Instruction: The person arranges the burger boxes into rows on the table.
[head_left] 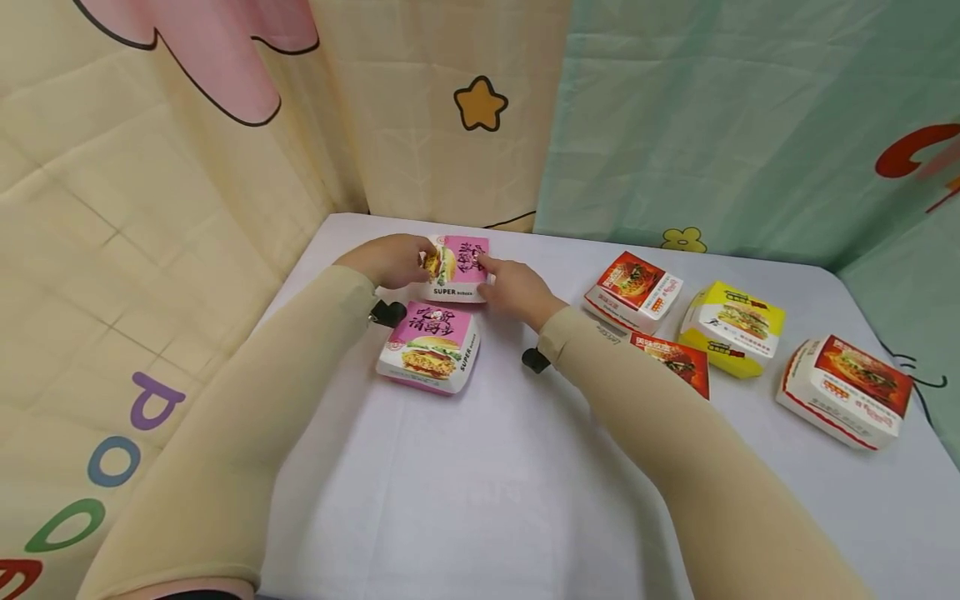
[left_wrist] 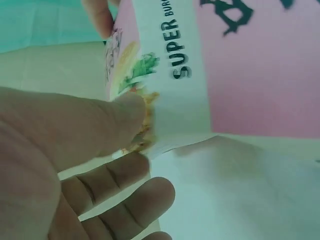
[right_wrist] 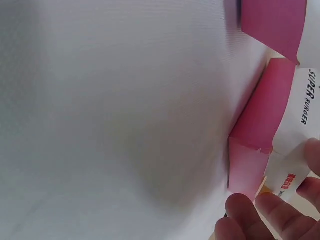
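Observation:
My left hand [head_left: 393, 260] and right hand [head_left: 517, 292] hold the opposite sides of a pink-and-white burger box [head_left: 459, 268] near the table's back edge. In the left wrist view, my left thumb [left_wrist: 125, 115] presses on the burger picture at the box's [left_wrist: 250, 85] side, with fingers below it. The right wrist view has my right fingertips [right_wrist: 242, 210] at the lower pink corner of the box [right_wrist: 295, 115], the thumb by its white top. Just in front stands a matching pink burger box [head_left: 431, 348], its lid shut.
To the right sit a red-and-white burger box [head_left: 633, 287], a yellow one [head_left: 735, 325] and a larger red-and-white one [head_left: 847, 387]. My right sleeve [head_left: 645, 433] partly covers another red box [head_left: 693, 367]. Printed curtains [head_left: 465, 158] hang behind the white-covered table [head_left: 465, 483].

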